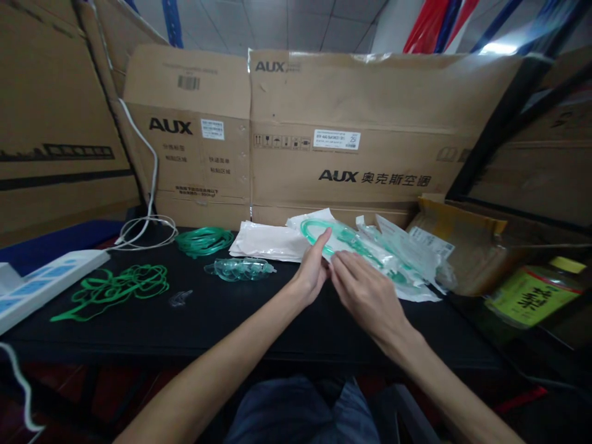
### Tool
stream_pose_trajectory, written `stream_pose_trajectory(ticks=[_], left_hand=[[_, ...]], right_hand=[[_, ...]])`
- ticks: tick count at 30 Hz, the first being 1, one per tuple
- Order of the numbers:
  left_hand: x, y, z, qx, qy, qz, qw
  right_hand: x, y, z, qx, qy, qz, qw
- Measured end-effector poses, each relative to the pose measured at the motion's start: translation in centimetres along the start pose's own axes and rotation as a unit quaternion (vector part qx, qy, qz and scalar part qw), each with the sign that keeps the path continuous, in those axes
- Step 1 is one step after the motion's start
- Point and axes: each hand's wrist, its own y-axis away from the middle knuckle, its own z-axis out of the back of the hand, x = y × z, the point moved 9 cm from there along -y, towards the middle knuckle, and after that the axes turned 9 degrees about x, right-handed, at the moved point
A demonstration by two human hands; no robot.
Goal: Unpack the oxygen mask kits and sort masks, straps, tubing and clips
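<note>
My left hand (pixel 313 271) is closed on the near-left edge of a clear pouch (pixel 358 234), its thumb raised along the side. Inside the pouch lie a loop of green tubing (pixel 311 226) and other green parts. Close beside it, my right hand (pixel 367 296) has its fingers curled over the near edge of the same pouch; the fingertips are partly hidden. To the left of my hands sit nested clear green masks (pixel 240 269) and a stack of flat white pouches (pixel 271 240). More filled pouches (pixel 411 246) lie to the right.
Coiled green tubing (pixel 203 240), tangled green elastic straps (pixel 115 287) and small clear pieces (pixel 180 298) lie on the black table (pixel 208 327). A white power strip (pixel 55 287) is at left, a yellow-labelled bottle (pixel 536 296) at right. Cardboard (pixel 287 179) walls the back.
</note>
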Motion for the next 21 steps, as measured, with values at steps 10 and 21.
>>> stream_pose_trajectory(ticks=[10,21], left_hand=[[-2.6,-1.4,5.5,-0.074,-0.078,-0.084,0.991],[-3.3,-1.8,6.8,-0.081,-0.119,-0.151,0.978]], right_hand=[[-5.4,7.0,-1.0,-0.095,-0.427,-0.322,0.839],[-8.7,10.0,-8.7,-0.220,-0.667,-0.469,0.535]])
